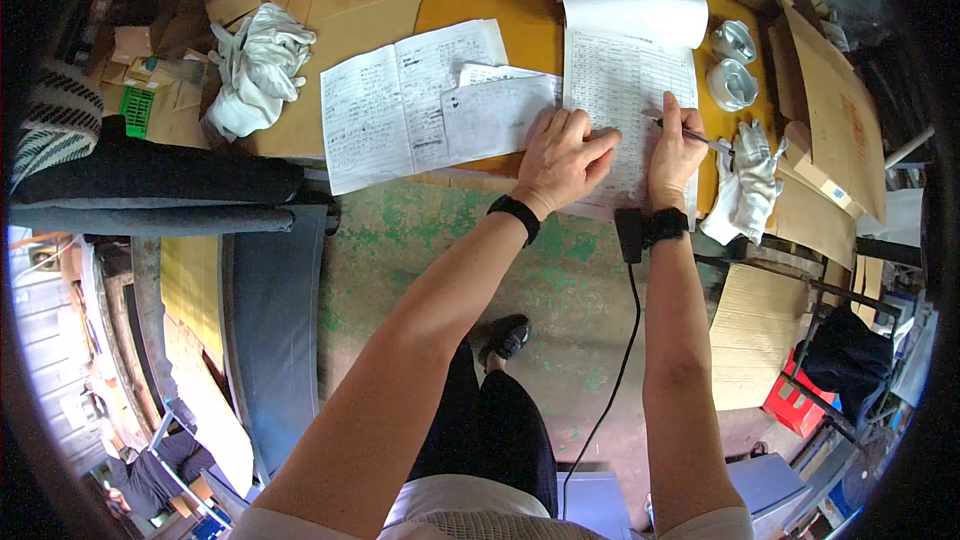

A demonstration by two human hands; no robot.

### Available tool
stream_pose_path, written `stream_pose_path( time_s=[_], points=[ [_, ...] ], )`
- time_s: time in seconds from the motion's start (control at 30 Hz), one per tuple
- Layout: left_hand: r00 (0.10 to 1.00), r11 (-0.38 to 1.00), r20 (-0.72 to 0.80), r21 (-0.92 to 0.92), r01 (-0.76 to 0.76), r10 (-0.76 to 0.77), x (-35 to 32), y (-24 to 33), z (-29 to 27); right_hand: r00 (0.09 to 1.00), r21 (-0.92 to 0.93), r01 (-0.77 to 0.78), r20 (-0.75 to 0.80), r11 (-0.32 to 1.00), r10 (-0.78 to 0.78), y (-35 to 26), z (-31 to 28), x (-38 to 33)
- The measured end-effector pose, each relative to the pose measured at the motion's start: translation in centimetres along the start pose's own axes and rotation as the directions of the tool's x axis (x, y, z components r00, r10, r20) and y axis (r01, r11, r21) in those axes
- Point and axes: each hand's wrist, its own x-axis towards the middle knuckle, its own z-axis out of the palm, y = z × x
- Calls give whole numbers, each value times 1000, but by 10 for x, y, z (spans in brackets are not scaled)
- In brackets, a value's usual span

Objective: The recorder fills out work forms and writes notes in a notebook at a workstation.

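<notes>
- L hand [566, 155]: fingers loosely curled, index stretched out onto form pad; nothing visibly held, pressure on paper can't be judged.
- Form pad [625, 70]: on orange-brown table [500, 0], partly under both hands, top sheets rolled back at far end. Prob. light, floppy, easy to crease or skid; best pinned flat w/ fingertips nr L margin, or lifted by both side edges.
- R hand [674, 155]: closed in writing grip, thumb & fingers pinched round pen, over pad's R side.
- Pen [712, 143]: slim, prob. light, stiff, a bit slick; hold low, nr tip. Tip-to-paper contact unclear.
- 2 round metal parts [733, 86]: just R of pad; prob. rigid, smooth, grip by rim.
- White gloves [752, 185]: nr R hand, prob. soft, limp; take by cuffs.
</notes>
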Motion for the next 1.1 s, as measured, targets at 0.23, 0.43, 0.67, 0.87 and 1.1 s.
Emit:
stream_pose_path(
  time_s=[0.23,0.43,0.67,0.87,1.1],
  points=[
    [1000,998,-17,-54,-13,13,2,-2,-5,1000,20,-29,2,999,29,-6,2,-2],
    [996,956,-41,-286,66,-80,3,-6,-6,1000,-18,15,-16,1000,-16,-6,3,-2],
    [986,892,7,-424,156,-169,1,-14,-4,1000,-23,2,-11,1000,-2,-5,3,-2],
    [947,758,98,-576,305,-307,2,-11,-8,1000,-21,-12,-14,1000,12,-2,2,-2],
    [882,631,192,-635,446,-430,4,-16,-9,1000,-36,-9,-9,999,9,-2,3,-1]
  ],
)
